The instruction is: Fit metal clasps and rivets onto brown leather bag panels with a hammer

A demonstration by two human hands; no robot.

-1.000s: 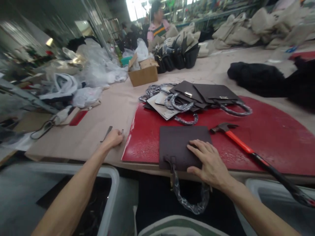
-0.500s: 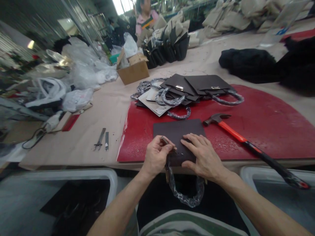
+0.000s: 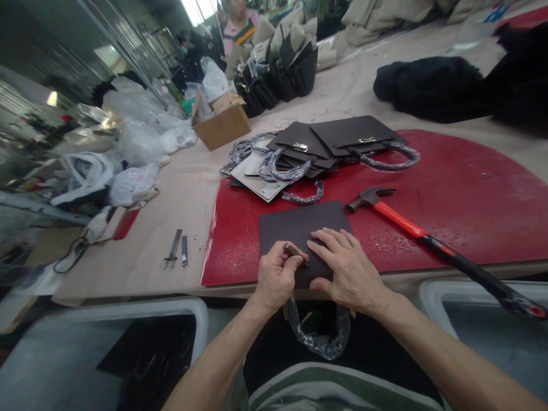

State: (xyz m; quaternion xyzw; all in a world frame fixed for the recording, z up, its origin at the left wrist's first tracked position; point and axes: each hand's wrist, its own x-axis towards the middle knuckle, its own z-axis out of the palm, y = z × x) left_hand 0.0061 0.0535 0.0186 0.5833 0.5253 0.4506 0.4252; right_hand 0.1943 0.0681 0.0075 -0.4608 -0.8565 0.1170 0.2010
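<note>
A dark brown handbag panel [image 3: 299, 220] lies flat on the red mat [image 3: 240, 251] at the table's front edge. Its plastic-wrapped handle [image 3: 319, 342] hangs toward me over the edge. My left hand [image 3: 278, 274] is closed around a short metal rod-like tool [image 3: 295, 250], whose lower end meets the panel or is just above it; which, I cannot tell. With fingers spread, my right hand [image 3: 346, 265] lies flat on the panel's right part. A claw hammer [image 3: 411, 228] with an orange and black handle rests to the right, its head near the panel's far right corner.
Behind the panel is a pile of similar brown panels [image 3: 355, 134] with wrapped handles. Two slim metal tools [image 3: 184, 251] lie at left. Further back are a cardboard box [image 3: 222, 125], black bags [image 3: 295, 68] and a person [image 3: 240, 31]. White bins [image 3: 201, 319] flank me below the table.
The view has shifted slightly. The tool in my left hand has its tip a little farther right on the panel, covering a small light mark seen before. My right hand stays flat.
</note>
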